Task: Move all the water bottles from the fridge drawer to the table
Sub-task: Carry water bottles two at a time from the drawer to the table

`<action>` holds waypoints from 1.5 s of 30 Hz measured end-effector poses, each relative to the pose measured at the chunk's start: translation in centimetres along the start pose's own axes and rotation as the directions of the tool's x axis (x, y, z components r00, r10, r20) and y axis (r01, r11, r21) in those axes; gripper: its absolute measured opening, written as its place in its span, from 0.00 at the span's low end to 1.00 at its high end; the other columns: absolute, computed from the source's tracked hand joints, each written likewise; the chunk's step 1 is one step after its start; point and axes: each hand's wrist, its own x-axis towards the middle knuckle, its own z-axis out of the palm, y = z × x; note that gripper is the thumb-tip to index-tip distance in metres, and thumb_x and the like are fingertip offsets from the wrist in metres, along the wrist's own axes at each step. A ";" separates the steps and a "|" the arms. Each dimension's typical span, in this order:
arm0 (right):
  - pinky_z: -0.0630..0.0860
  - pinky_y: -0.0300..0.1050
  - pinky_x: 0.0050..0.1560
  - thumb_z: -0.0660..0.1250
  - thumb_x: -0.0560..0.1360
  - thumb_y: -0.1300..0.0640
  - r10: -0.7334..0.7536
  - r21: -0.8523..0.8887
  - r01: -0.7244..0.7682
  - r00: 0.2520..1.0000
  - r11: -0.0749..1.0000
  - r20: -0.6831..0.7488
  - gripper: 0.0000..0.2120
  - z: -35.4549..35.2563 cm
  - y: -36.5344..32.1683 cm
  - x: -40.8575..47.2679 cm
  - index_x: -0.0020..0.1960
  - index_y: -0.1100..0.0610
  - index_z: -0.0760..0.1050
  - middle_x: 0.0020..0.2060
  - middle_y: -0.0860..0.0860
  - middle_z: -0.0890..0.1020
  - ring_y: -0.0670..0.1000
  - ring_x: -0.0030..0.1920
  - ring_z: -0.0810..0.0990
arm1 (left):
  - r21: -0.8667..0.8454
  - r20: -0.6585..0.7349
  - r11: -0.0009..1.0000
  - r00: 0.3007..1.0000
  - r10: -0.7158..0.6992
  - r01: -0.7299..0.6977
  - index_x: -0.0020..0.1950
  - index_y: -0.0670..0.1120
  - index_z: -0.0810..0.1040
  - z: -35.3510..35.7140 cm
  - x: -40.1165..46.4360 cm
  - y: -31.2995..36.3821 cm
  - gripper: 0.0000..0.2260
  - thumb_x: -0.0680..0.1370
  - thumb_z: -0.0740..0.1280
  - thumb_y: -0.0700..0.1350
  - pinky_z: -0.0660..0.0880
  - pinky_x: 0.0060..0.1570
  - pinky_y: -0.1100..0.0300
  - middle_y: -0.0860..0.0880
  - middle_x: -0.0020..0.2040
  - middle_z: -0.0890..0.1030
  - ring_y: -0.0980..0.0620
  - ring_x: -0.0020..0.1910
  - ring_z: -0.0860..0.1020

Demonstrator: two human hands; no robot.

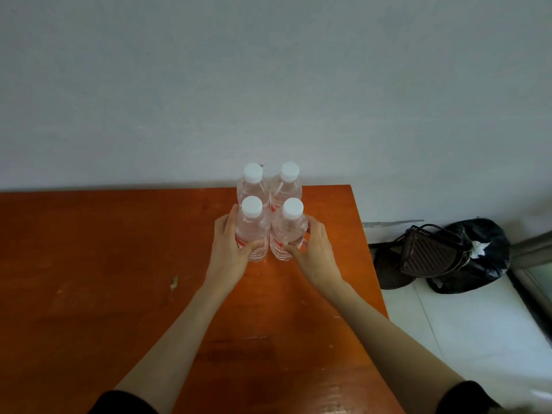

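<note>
Several clear water bottles with white caps and red labels stand upright in a tight square on the orange-brown wooden table (pixel 104 264), near its far right corner. My left hand (pixel 228 243) is wrapped around the front left bottle (pixel 252 225). My right hand (pixel 313 249) grips the front right bottle (pixel 288 228). Both front bottles rest on the tabletop. Behind them stand the back left bottle (pixel 252 182) and the back right bottle (pixel 288 183), touching the front pair. No fridge drawer is in view.
A pale grey wall rises right behind the table. The table's right edge runs from the far corner toward me. On the white floor to the right lie a dark brown folded basket (pixel 424 252) and a black rubbish bag (pixel 478 252).
</note>
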 end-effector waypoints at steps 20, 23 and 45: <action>0.60 0.52 0.72 0.59 0.77 0.44 -0.064 -0.352 0.027 0.994 0.936 -0.093 0.31 -7.8 4.1 -10.1 0.75 0.55 0.54 0.74 0.53 0.58 0.54 0.73 0.60 | 0.046 0.083 0.973 0.972 0.221 -0.225 0.71 0.47 0.63 3.3 -10.2 5.6 0.24 0.77 0.64 0.50 0.65 0.67 0.57 0.50 0.69 0.66 0.54 0.68 0.65; 0.52 0.56 0.74 0.56 0.77 0.40 -0.093 -0.508 -0.013 0.979 0.861 -0.183 0.33 -12.2 6.8 -15.3 0.75 0.53 0.51 0.75 0.52 0.55 0.53 0.75 0.55 | 0.164 0.243 0.876 0.880 0.409 -0.453 0.73 0.50 0.59 5.1 -12.8 9.2 0.25 0.78 0.61 0.53 0.54 0.69 0.59 0.51 0.75 0.58 0.55 0.74 0.55; 0.38 0.64 0.69 0.51 0.68 0.27 0.228 -0.314 -0.879 0.409 0.360 -0.883 0.43 -33.1 21.6 -77.0 0.75 0.46 0.40 0.76 0.52 0.46 0.57 0.76 0.44 | -0.248 0.517 -0.135 -0.249 0.819 -0.959 0.76 0.55 0.47 25.9 -60.6 35.6 0.34 0.73 0.46 0.67 0.46 0.71 0.38 0.47 0.78 0.47 0.44 0.76 0.45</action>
